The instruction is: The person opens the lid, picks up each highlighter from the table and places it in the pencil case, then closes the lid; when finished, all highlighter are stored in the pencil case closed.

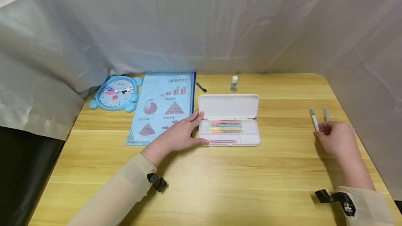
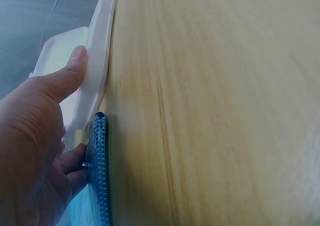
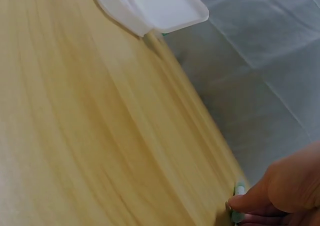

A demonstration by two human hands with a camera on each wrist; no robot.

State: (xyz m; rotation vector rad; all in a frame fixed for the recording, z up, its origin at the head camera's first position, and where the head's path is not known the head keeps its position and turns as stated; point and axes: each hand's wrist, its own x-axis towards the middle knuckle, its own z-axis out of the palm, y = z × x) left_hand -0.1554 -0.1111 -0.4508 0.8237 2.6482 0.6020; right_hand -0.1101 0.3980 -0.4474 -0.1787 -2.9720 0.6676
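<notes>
- My right hand (image 1: 339, 139) pinches the near end of a green-and-white pen (image 1: 313, 118), which points away from me, leaning slightly left.
- A second pen (image 1: 326, 113) lies just right of it.
- Well to the left, the open white case (image 1: 250, 139) runs crosswise, nearer my left hand (image 1: 179, 136), whose thumb and fingers grip its left end.

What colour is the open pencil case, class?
The pencil case is white; it shows best in the head view.
</notes>
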